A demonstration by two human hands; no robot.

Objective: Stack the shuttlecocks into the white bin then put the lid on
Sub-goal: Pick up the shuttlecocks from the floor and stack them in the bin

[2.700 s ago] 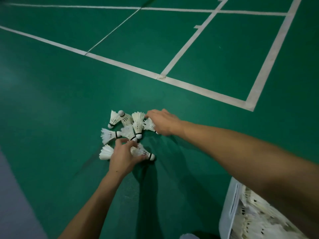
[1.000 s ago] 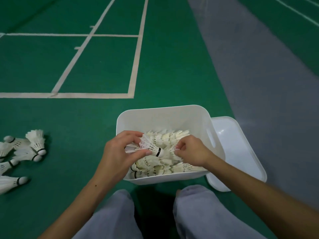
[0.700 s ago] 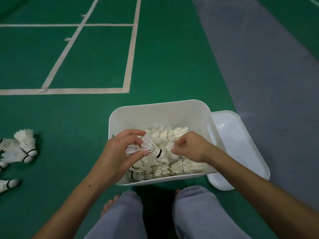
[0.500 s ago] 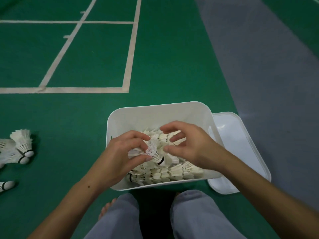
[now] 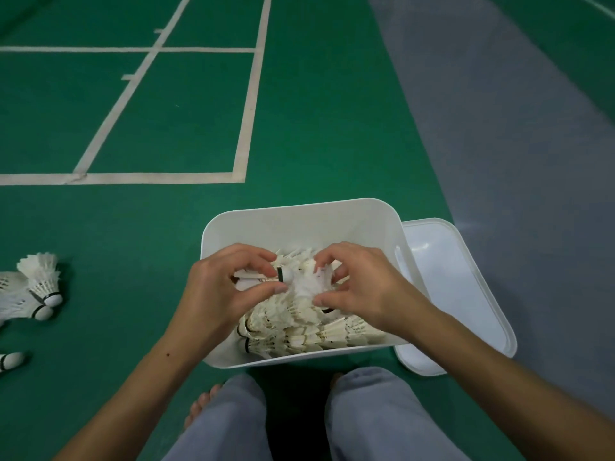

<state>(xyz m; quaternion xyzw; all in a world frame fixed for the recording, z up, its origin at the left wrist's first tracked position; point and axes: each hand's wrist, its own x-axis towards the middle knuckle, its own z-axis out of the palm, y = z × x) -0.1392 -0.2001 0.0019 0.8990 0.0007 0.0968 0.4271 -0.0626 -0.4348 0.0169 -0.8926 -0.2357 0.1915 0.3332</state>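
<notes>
We see both hands working together over the white bin (image 5: 299,221). The left hand (image 5: 223,291) has its grip closed on a shuttlecock (image 5: 266,277) — forefinger curled over the top, thumb pressed in from below — and that shuttlecock lies roughly level, its long axis running left to right, with the black-banded cork (image 5: 285,274) pointing right toward the other hand. Its feather skirt is mostly hidden inside the left palm. The right hand (image 5: 362,287) meets it there: its fingers and thumb curl round the white feathers of a second shuttlecock (image 5: 307,287), whose skirt opens toward that cork, so the two sit just nose to mouth. Whether the cork has entered the skirt we cannot tell.

Both held shuttlecocks hang just above the pile in the bin (image 5: 299,327) — rows of nested shuttlecocks lying on their sides, long axes left to right, filling the near half of the bin. The lid (image 5: 466,294) lies flat on the floor, touching the bin's right side and partly tucked beneath it.

Well to the left, loose shuttlecocks (image 5: 36,287) lie on the green court floor (image 5: 316,128), corks pointing down and right. Grey trouser legs (image 5: 376,417) and a bare foot (image 5: 199,407) show at the bottom.
</notes>
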